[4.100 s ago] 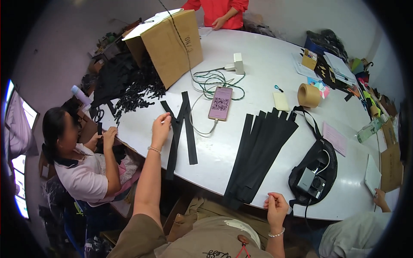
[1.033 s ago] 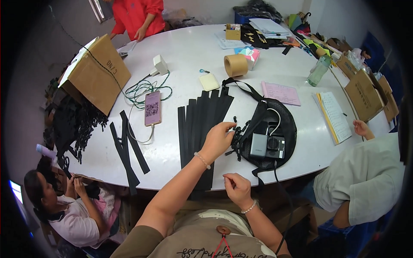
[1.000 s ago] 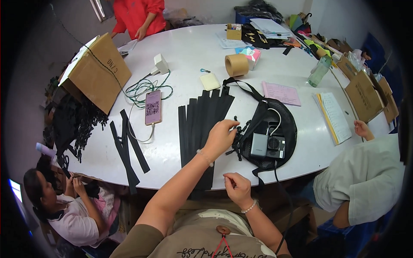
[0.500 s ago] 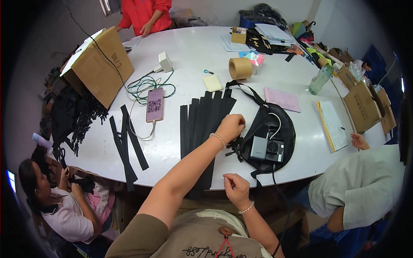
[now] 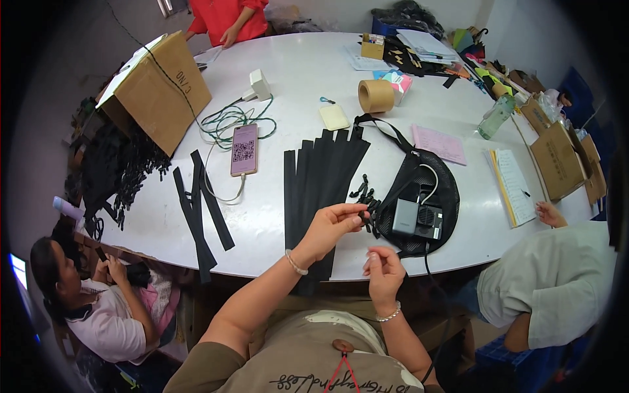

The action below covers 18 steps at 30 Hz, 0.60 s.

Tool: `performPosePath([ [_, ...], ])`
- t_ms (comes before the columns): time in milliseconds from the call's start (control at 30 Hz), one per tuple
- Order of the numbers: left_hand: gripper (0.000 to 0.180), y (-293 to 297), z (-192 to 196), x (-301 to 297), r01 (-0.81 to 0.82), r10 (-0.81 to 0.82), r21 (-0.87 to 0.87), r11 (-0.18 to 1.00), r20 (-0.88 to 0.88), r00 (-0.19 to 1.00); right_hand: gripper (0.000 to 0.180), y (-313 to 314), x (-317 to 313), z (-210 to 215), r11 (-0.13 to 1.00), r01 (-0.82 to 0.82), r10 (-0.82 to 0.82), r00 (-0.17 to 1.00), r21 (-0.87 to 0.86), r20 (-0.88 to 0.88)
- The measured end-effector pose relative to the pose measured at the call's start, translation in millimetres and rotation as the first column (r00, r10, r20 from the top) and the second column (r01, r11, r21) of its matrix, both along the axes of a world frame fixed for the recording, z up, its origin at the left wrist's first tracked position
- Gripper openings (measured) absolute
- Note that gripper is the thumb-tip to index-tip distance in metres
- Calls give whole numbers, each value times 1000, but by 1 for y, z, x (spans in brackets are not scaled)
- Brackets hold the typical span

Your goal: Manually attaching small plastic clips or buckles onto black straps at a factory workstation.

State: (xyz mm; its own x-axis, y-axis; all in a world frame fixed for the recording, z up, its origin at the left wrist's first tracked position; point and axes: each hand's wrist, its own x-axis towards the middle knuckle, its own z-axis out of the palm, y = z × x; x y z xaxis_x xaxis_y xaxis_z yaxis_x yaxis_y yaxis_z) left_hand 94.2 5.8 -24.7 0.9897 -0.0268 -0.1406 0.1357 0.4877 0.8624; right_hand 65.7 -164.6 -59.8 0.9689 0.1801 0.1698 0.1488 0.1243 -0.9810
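My left hand (image 5: 333, 230) reaches over the lower right side of a fan of flat black strips (image 5: 321, 177), its thumb and fingertips pinched on a small black piece. Just beyond those fingertips lies a loose pile of small black pieces (image 5: 362, 188), partly hidden by the hand; their exact kind is too small to tell. My right hand (image 5: 385, 270) is raised at the table's near edge with its fingers curled together; whatever they may hold is hidden. Close by on the right, a black mesh bag (image 5: 440, 180) lies under a grey power bank (image 5: 405, 217) and a black boxy device (image 5: 429, 221).
Crossed black strips (image 5: 196, 209), a charging phone (image 5: 244, 150) and a cardboard box (image 5: 160, 92) are to the left. Beyond stand a tape roll (image 5: 375, 96) and a bottle (image 5: 496, 118). People sit left (image 5: 108, 314) and right (image 5: 557, 281); another in red (image 5: 229, 19) stands opposite.
My left hand has drawn back toward me from the small black pieces, uncovering part of the pile. My right hand has moved slightly up and right, nearer the left one. The whole view has shifted slightly.
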Motion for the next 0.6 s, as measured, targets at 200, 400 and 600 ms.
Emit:
performPosePath([
  [200, 23, -5, -5, -35, -137, 82, 318, 938, 178, 981, 21, 18, 9, 30, 989, -49, 65, 991, 137, -117],
  [400, 19, -6, -4, -48, -394, 22, 699, 597, 477, 879, 20, 14, 14, 8, 953, -229, 285, 898, 196, -336],
  [600, 28, 6, -2, -35, -228, -256, 828, 512, 401, 880, 10, 5, 16, -2, 923, -192, 343, 804, 334, -485],
])
